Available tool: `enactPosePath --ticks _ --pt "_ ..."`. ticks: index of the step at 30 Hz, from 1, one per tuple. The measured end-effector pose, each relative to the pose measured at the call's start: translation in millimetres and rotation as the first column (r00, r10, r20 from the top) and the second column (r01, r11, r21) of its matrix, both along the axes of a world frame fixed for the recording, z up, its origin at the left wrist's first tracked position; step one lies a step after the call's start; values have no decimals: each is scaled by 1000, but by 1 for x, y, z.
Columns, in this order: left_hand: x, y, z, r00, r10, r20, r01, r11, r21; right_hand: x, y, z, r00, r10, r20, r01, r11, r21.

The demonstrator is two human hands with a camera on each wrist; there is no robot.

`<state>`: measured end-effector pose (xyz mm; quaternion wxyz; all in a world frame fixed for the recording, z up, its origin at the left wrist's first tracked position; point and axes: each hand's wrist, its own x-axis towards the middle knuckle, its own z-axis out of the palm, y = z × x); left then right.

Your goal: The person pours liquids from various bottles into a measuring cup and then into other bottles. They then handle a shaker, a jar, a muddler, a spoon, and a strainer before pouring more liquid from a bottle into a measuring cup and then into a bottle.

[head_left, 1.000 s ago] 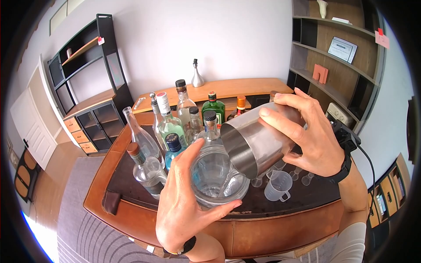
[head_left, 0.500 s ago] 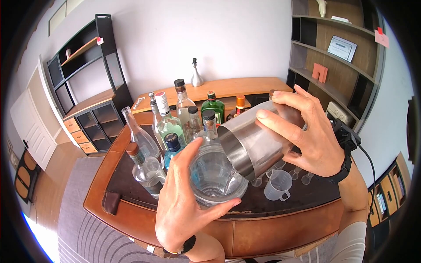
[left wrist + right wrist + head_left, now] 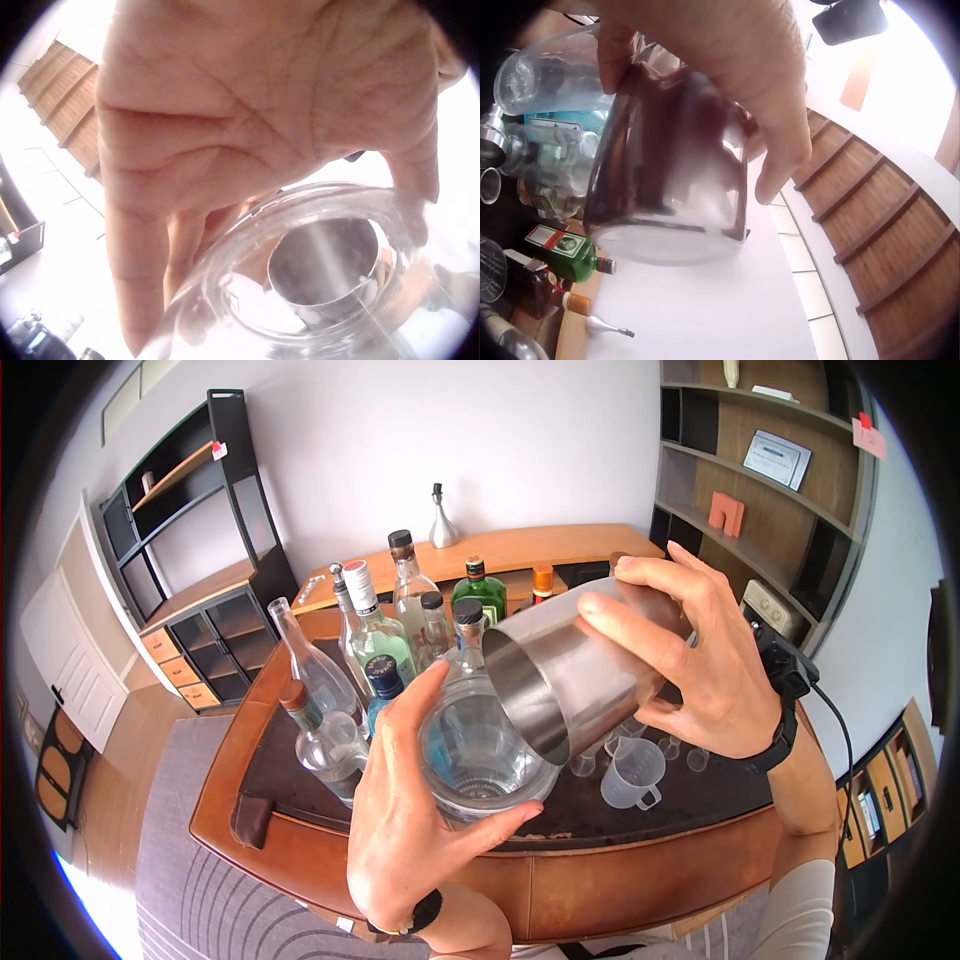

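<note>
The steel cup lies slantwise over the person's-right side of the clear glass jar, and that offset between the cup's mouth and the jar's rim is what matters here. The cup's long axis runs from the closed end, up and to the person's right, down toward the left, so its open mouth faces the jar. In the head view the lower lip overlaps the right part of the jar's opening; whether metal touches glass cannot be told. The left wrist view shows the round mouth of the cup through the jar's wall. The right hand is the one nearer the cup, wrapped round its body toward the closed end, fingers across the upper side and thumb underneath, while the mouth end juts out clear of the fingertips. The left hand is the one at the jar: thumb and fingers spread wide in a C about its upper part, thumb along the edge nearer the person, index finger along the left, gripping the jar with its mouth upward between them. Whether the jar's base bears on the dark tabletop is hidden. The blue-capped bottle stands just beyond the left fingers, and the plastic measuring jug is to the right of the jar.
</note>
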<state>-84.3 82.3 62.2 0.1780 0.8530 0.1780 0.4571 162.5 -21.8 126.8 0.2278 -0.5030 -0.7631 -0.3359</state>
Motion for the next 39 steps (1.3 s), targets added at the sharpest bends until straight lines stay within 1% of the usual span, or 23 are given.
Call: enactPosePath --ticks 1,3,6,7,10,11,13,15,16,17,20,24,26,28,29,31,35,38,39 --pt "0 1 0 1000 -1 2 1 1000 -1 0 0 -1 999 2 -37 -2 1000 -10" --pt "0 2 -1 1000 3 8 -2 1000 -19 4 0 -7 984 19 -175 -28 998 -49" --pt "0 4 -2 1000 19 16 -18 998 -53 4 -5 -11 925 104 -365 -131 990 -51" --pt "0 5 -3 1000 25 19 -23 998 -64 10 -7 -13 920 122 -371 -158 985 -67" --pt "0 11 -6 998 40 40 -38 997 -63 19 -23 -20 889 68 -454 -131 985 -110" --pt "1 12 -7 998 49 45 -46 996 -82 27 -29 -28 857 80 -509 -162 980 -118" --pt "-1 14 -7 995 87 41 -82 989 -122 32 -45 -45 692 14 -721 -153 980 -128" --pt "-1 18 -12 992 102 67 -91 984 -153 37 -65 -57 526 -55 -849 -137 980 -148" --pt "0 17 -11 990 117 78 -99 975 -198 40 -75 -64 429 -82 -899 -128 980 -150" --pt "1 15 -11 987 138 86 -116 967 -228 44 -83 -72 340 -74 -938 -131 983 -125" --pt "3 17 -12 976 196 93 -165 948 -271 56 -110 -97 199 -116 -973 -89 987 -136" --pt "9 16 -13 968 241 69 -210 932 -295 69 -136 -134 113 -154 -982 -64 985 -161" --pt "12 17 -13 963 263 58 -235 926 -295 74 -142 -154 100 -152 -983 -69 985 -159" --pt "13 17 -13 957 287 42 -263 919 -293 77 -143 -167 35 -217 -976 -92 971 -219" --pt "14 17 -13 954 298 34 -275 916 -292 80 -143 -172 35 -253 -967 -100 962 -255" --pt "16 15 -11 952 304 31 -282 912 -297 81 -136 -181 38 -234 -972 -121 964 -237" --pt "18 14 -10 951 307 39 -282 911 -302 84 -124 -186 -40 -289 -957 -228 935 -273" --pt "19 15 -11 956 289 50 -260 915 -308 92 -113 -201 187 -281 -942 -164 936 -312" --pt "20 14 -10 959 277 54 -247 917 -314 90 -113 -199 87 -305 -949 -193 929 -316"
